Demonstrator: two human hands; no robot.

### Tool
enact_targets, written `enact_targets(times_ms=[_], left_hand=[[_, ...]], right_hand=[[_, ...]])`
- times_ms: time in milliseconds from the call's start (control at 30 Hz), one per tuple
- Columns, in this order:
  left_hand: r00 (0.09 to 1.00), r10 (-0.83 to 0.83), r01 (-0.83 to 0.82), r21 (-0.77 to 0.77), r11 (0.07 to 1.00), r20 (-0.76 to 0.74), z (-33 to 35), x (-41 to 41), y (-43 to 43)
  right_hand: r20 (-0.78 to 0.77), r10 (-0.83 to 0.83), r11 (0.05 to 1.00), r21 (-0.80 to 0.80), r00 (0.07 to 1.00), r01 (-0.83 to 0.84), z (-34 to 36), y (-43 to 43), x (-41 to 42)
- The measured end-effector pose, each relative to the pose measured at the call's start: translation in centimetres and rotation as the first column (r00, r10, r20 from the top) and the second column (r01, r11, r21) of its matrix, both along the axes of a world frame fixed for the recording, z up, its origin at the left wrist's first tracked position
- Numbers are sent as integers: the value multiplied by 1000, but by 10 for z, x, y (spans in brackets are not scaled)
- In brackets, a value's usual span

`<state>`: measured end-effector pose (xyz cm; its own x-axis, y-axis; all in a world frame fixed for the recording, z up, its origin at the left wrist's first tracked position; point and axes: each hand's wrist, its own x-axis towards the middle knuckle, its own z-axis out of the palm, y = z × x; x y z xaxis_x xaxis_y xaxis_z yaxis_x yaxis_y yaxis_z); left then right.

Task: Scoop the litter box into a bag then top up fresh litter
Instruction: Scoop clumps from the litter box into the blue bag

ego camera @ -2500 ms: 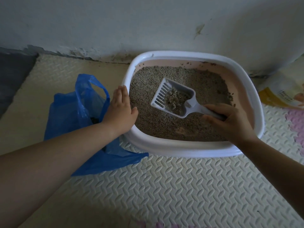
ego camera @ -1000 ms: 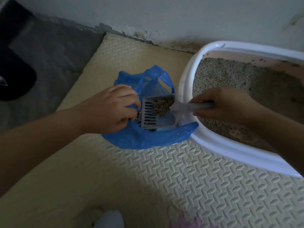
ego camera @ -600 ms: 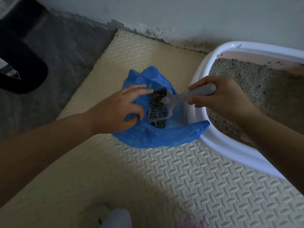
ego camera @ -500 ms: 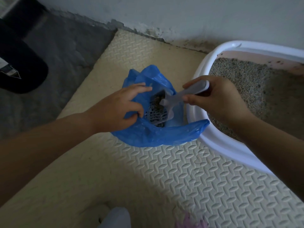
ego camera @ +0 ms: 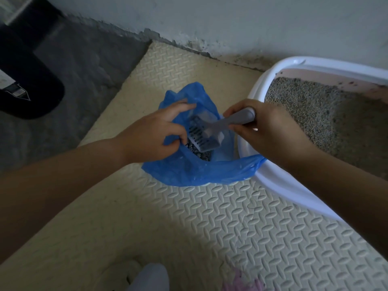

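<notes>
- Right hand (ego camera: 270, 131): grip closed round the handle of the grey slotted plastic scoop (ego camera: 206, 133), tipped head-down inside the blue plastic bag (ego camera: 201, 173).
- Left hand (ego camera: 151, 135): grip pinching the bag's rim open, beside the white-rimmed litter box (ego camera: 283, 190).
- Risk: if the rim slips, clumps could spill onto the cream foam mat (ego camera: 231, 227).
- No writing is readable; one pale label (ego camera: 8, 85) is blurred.

Left hand (ego camera: 151, 133), right hand (ego camera: 268, 131) (both in grip)

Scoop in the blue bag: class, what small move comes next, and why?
Probably lift the scoop out and swing it back to the litter box. The right hand has it tipped head-down inside the blue bag, which the left hand holds open, and clumps lie beneath it.
</notes>
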<state>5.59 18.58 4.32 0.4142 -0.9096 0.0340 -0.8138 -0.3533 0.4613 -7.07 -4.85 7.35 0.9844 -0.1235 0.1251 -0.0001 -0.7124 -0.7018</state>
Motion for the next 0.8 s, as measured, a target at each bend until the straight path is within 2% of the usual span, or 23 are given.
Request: enact_targets(times_ms=[167,233,300,433,667,800], left_hand=[[1000,-12,12,-10,1000,3,3,-1,-2],[1000,-18,18,-14,1000,8,2,-2,-5],[1000,-15,16,-31,999,18,2,-3,-8],[997,-22,26,-55,998,80,0,-5,-17],[994,-51,59,-75,995,98,4,-25,-61],[981,-165,166,-5,986,102,-5,-38,-98]], right_hand=[[-33,-99,991,91,995,101,-1,-7,-9],[-98,-129,952,266,987,151,-4,-16,-13],[-149,-148,845,494,978,203,-7,-29,-18],[-203,-221,629,718,954,299,-10,-58,-39],[-329,-380,393,789,865,473,-7,-122,-88],[-340,-473,346,777,813,526,-15,-160,-112]])
